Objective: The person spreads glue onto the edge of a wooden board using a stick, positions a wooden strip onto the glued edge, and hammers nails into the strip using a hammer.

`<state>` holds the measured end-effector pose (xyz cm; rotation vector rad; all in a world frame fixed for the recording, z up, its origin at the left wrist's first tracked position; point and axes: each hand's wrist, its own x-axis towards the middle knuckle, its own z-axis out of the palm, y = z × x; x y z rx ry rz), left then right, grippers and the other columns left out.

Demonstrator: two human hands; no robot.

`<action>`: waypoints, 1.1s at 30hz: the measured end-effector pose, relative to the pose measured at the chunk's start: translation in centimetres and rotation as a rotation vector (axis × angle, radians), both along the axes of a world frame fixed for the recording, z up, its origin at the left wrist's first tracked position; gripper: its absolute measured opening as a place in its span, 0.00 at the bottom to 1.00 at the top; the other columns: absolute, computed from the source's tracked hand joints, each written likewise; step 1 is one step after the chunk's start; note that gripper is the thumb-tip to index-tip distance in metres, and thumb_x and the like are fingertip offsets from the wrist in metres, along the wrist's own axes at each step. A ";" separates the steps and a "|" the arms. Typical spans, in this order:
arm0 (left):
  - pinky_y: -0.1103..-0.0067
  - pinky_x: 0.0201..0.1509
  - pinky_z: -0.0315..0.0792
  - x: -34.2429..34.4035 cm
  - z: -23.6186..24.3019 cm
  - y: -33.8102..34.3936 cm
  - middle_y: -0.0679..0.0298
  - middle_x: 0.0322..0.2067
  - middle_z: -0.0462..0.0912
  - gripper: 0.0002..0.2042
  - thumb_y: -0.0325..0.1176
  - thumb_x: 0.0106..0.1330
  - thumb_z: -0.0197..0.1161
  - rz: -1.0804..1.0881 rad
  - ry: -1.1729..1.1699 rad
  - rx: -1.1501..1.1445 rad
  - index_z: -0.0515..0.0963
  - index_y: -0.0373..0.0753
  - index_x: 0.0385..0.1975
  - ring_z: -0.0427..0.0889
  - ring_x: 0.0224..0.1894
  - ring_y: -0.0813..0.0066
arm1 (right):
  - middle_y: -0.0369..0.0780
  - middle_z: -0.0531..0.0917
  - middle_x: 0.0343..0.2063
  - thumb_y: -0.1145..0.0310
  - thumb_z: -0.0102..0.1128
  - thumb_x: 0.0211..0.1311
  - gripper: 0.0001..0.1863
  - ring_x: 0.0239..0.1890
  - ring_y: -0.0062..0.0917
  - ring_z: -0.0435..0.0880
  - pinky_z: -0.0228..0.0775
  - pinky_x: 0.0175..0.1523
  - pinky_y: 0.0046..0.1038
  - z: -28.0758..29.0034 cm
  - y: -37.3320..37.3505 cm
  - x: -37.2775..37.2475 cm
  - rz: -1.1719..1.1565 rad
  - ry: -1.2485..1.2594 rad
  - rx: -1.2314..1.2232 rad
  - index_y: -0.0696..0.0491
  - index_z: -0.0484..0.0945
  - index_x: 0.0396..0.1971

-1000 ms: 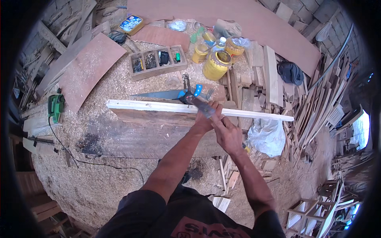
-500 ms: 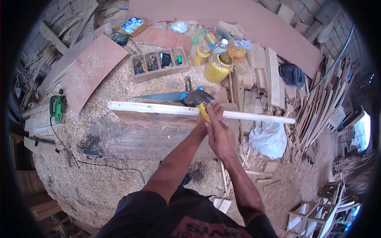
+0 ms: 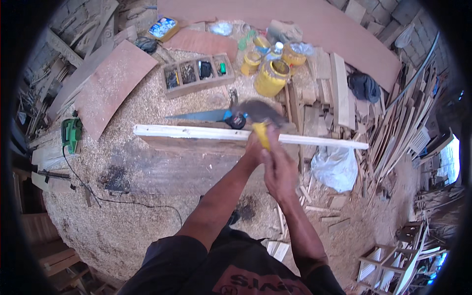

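A long, pale wooden strip [image 3: 191,133] lies crosswise over a dark board. My left hand [image 3: 253,148] is closed around the strip near its middle, its fingers partly hidden behind the hammer. In my right hand [image 3: 281,172] is a claw hammer [image 3: 262,133] by its yellow handle, its dark head smeared by motion just above the strip. Whether a nail is under the fingers cannot be seen. Beyond the strip lie a handsaw [image 3: 199,116] with a bluish blade and a round black-and-blue object [image 3: 237,120].
A divided wooden box [image 3: 196,78] of nails and small items stands at the back, beside yellow paint-stained jars [image 3: 272,78]. A green power tool [image 3: 72,133] with a cord rests at left. Scrap wood [image 3: 393,123] and a white plastic bag [image 3: 334,167] lie at right. Sawdust covers the ground.
The hammer head has swung a little to the right and blurred, with my right hand moving along. My left hand and the strip have stayed nearly in place.
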<state>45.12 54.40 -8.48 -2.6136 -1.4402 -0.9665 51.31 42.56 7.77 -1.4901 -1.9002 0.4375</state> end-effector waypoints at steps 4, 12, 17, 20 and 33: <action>0.60 0.58 0.70 1.0 4.3 -0.6 0.51 0.43 0.80 0.19 0.43 0.58 0.65 -0.147 -0.160 -0.204 0.79 0.40 0.47 0.77 0.54 0.54 | 0.52 0.84 0.30 0.74 0.52 0.72 0.26 0.27 0.25 0.85 0.74 0.32 0.28 -0.1 -0.8 2.4 -0.059 0.205 0.470 0.66 0.64 0.67; 0.61 0.51 0.72 -0.2 3.1 -0.9 0.55 0.37 0.79 0.13 0.43 0.59 0.63 -0.126 -0.184 -0.169 0.78 0.40 0.35 0.79 0.46 0.54 | 0.56 0.84 0.34 0.71 0.53 0.73 0.29 0.33 0.43 0.87 0.77 0.38 0.36 -0.4 0.0 1.1 -0.014 0.023 0.050 0.46 0.63 0.73; 0.65 0.55 0.71 -0.1 4.2 -1.2 0.53 0.43 0.79 0.15 0.42 0.59 0.64 -0.138 -0.109 -0.041 0.78 0.38 0.37 0.79 0.49 0.53 | 0.54 0.83 0.32 0.72 0.55 0.71 0.26 0.29 0.41 0.84 0.75 0.35 0.36 0.4 -1.6 1.7 -0.125 0.329 0.340 0.59 0.66 0.68; 0.63 0.58 0.72 1.2 3.6 -0.4 0.52 0.53 0.77 0.22 0.45 0.59 0.65 -0.085 0.042 -0.257 0.75 0.37 0.48 0.76 0.55 0.53 | 0.56 0.83 0.31 0.70 0.55 0.72 0.27 0.30 0.45 0.86 0.76 0.37 0.38 -4.4 -0.5 2.3 -0.032 -0.154 0.030 0.50 0.67 0.70; 0.62 0.51 0.72 1.0 4.0 -1.3 0.58 0.40 0.75 0.18 0.40 0.54 0.69 -0.078 -0.027 -0.146 0.75 0.39 0.40 0.77 0.47 0.59 | 0.50 0.84 0.35 0.72 0.60 0.67 0.29 0.31 0.48 0.85 0.78 0.35 0.42 -3.7 -0.7 1.9 -0.002 -0.127 -0.027 0.44 0.69 0.68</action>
